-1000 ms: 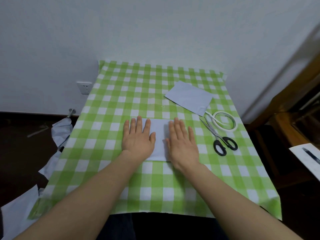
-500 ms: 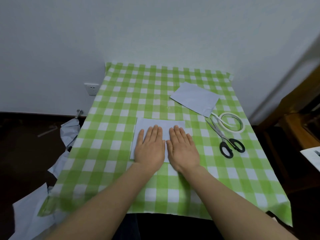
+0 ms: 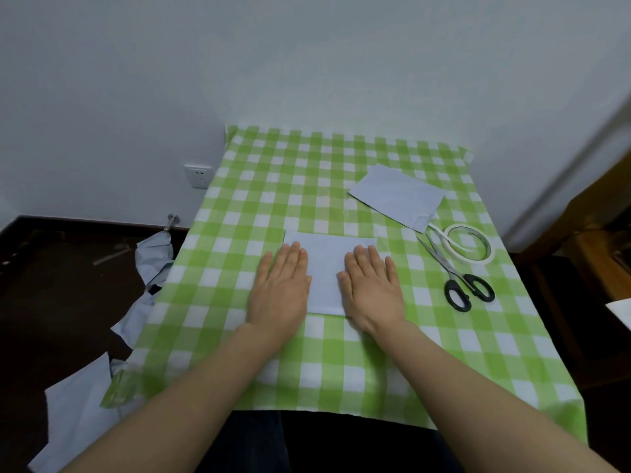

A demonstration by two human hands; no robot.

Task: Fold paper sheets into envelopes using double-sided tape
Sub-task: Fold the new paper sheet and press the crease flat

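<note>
Here, paper scraps point(image 3: 78, 421) lie on the floor left of the bench point(image 3: 273, 186) w/ its green-check cloth. Left hand point(image 3: 280, 288) lies flat on the folded pale-blue sheet point(image 3: 326, 268) at bench centre, grip wide, fingers straight, clasping nothing. Right hand point(image 3: 372, 288) does likewise on the sheet's right part. Likely step: pressing the fold flat. It's best done w/ even palm pressure worked outward from the middle, edges aligned, so taped seams bond w/o wrinkles. Further right lie a second folded sheet point(image 3: 397, 196), scissors point(image 3: 444, 262) and a tape roll point(image 3: 476, 259), all untouched.
</note>
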